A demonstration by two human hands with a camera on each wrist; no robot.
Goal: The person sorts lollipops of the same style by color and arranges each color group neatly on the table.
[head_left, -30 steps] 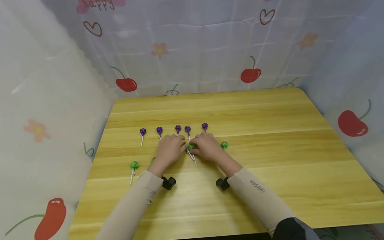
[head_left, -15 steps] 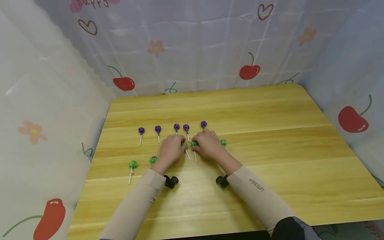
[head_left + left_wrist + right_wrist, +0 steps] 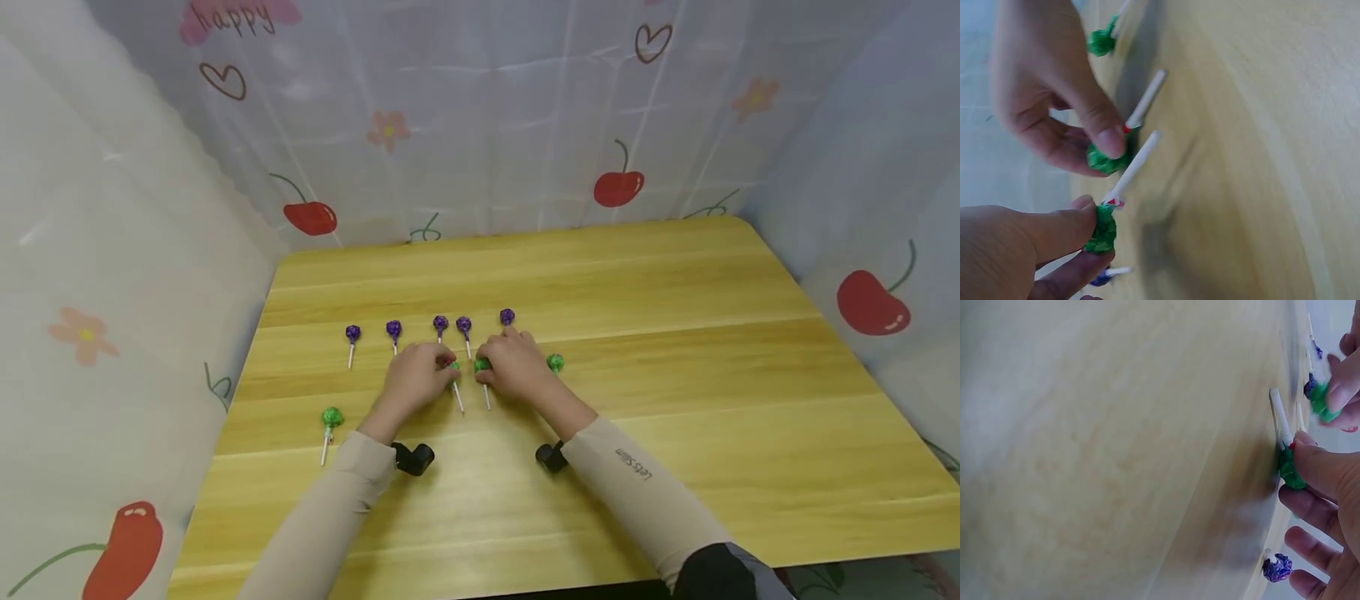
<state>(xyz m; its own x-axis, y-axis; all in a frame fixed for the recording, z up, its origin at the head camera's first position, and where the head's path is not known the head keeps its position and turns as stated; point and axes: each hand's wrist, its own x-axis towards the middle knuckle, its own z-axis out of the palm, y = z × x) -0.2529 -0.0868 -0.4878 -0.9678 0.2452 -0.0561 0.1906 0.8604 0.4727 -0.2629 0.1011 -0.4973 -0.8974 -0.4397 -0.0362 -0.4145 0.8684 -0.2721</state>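
Two green lollipops are in our hands at the middle of the table [image 3: 675, 333]. Our left hand [image 3: 412, 379] pinches the head of the left lollipop [image 3: 453, 377] between thumb and forefinger; its white stick points back toward us, over the wood. Our right hand [image 3: 513, 371] pinches the head of the right lollipop [image 3: 482, 371] the same way, stick also toward us. The two sweets lie just beside each other, apart, sticks roughly parallel. In the left wrist view the left lollipop [image 3: 1105, 228] sits under our thumb, the right one [image 3: 1107, 157] under the other hand's fingertip.

Five purple lollipops [image 3: 440, 322] form a row just beyond our hands, heads away from us. One more green lollipop [image 3: 555, 362] lies just right of the right hand. Another green one [image 3: 331, 418] lies well to the left, near the left forearm.
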